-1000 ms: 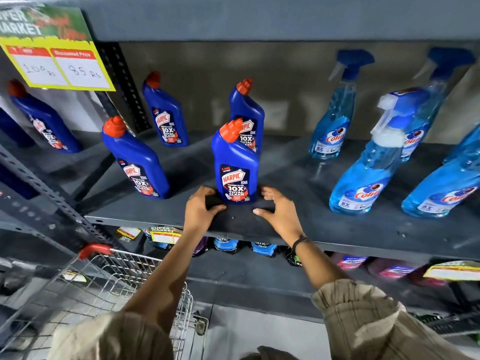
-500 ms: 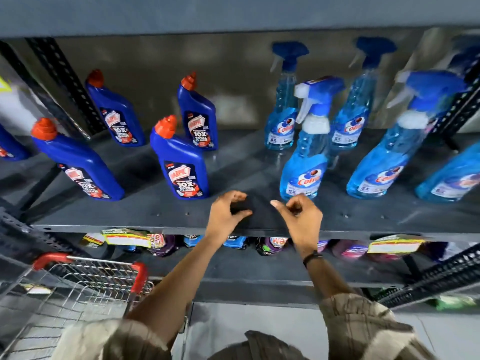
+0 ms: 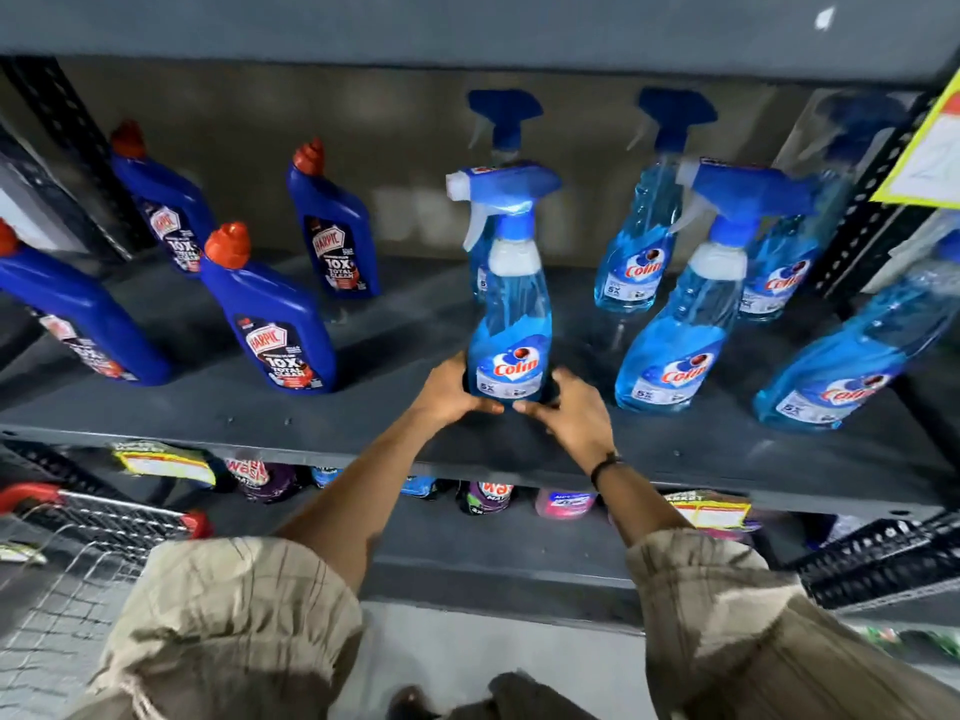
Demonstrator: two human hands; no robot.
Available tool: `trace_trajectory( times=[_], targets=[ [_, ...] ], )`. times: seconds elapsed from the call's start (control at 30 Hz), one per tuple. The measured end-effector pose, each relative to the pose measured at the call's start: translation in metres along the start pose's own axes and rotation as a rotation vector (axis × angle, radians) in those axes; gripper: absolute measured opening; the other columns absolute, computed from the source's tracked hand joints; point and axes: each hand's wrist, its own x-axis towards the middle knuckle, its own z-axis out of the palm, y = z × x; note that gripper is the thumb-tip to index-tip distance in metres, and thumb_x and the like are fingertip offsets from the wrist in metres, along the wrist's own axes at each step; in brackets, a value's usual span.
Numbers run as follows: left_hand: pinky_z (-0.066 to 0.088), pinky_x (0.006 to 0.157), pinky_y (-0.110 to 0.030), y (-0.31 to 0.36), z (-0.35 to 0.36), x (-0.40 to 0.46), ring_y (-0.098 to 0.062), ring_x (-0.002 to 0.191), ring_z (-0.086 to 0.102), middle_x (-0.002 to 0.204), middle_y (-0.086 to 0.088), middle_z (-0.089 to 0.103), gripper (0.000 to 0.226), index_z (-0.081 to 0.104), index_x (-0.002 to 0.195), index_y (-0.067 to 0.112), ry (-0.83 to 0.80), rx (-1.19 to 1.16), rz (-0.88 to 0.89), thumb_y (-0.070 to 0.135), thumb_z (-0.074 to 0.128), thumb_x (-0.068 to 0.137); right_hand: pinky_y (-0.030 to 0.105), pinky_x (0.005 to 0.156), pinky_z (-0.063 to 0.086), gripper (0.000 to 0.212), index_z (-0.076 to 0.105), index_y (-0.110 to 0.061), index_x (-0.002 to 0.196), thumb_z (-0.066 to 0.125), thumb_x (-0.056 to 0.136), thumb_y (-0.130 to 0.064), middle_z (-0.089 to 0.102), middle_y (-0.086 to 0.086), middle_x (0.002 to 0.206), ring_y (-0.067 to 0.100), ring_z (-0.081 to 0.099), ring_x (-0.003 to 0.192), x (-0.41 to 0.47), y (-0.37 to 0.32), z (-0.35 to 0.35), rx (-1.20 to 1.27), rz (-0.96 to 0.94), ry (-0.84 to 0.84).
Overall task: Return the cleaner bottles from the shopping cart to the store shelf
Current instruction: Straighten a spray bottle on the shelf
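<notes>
Both your hands wrap the base of one Colin spray bottle (image 3: 511, 324): left hand (image 3: 451, 392) on its left side, right hand (image 3: 571, 415) on its right, fingers curled in front. Bottle stands upright on the shelf (image 3: 208, 423), near the front edge. Harpic bottles (image 3: 270, 314) stand to its left, more Colin sprays (image 3: 670, 335) to its right and behind. Shopping cart (image 3: 104, 517) sits lower left, red handle showing. Lower shelf holds blurred pouches (image 3: 488, 496).
</notes>
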Motion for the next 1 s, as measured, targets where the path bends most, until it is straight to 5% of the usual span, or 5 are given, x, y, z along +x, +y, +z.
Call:
trace_trajectory(
  times=[0.33,0.6,0.73,0.9,1.0],
  targets=[
    [0.041,0.098,-0.029,-0.003,-0.010,-0.004,-0.026,0.118,0.053,0.128,-0.015,0.058,0.075,0.048,0.124,0.004,0.051,0.018,-0.021,-0.003,0.081,0.057,0.035,0.072,0.050,0.053,0.055,-0.016,0.111,0.071,0.070,-0.047,0.073,0.009,0.098,0.030,0.065,0.094,-0.001,0.003,0.011,-0.109,-0.089,0.057],
    [0.049,0.072,-0.029,-0.014,0.038,-0.055,-0.016,0.067,0.055,0.071,0.004,0.057,0.033,0.052,0.076,0.017,0.778,-0.126,-0.056,0.007,0.080,0.062,0.029,0.069,0.051,0.020,0.067,-0.022,0.082,0.070,0.074,-0.041,0.074,-0.003,0.081,0.015,0.067,0.076,-0.034,0.037,-0.016,0.086,-0.048,0.380],
    [0.043,0.065,-0.002,0.007,0.084,-0.056,-0.008,0.065,0.058,0.069,0.006,0.061,0.028,0.057,0.078,0.017,0.474,-0.105,0.099,0.005,0.079,0.064,0.022,0.056,0.027,0.037,0.044,-0.018,0.063,0.074,0.070,-0.038,0.048,-0.002,0.066,0.018,0.047,0.064,-0.045,0.072,-0.051,0.074,-0.015,0.637],
    [0.045,0.099,-0.032,0.047,0.125,-0.025,-0.025,0.109,0.059,0.118,-0.015,0.063,0.062,0.053,0.119,0.004,0.102,0.027,0.197,0.007,0.079,0.062,0.007,0.075,0.037,0.047,0.053,-0.005,0.096,0.082,0.064,-0.025,0.051,0.003,0.095,0.022,0.052,0.091,-0.028,0.094,-0.080,0.206,-0.044,0.581],
    [0.045,0.098,-0.045,0.071,0.138,0.000,-0.032,0.115,0.054,0.122,-0.020,0.061,0.070,0.047,0.119,0.001,0.023,0.103,0.162,0.011,0.082,0.060,0.029,0.098,0.044,0.075,0.043,-0.004,0.123,0.083,0.063,-0.021,0.053,0.011,0.123,0.024,0.053,0.113,-0.015,0.101,-0.095,0.294,-0.031,0.420]
  ],
)
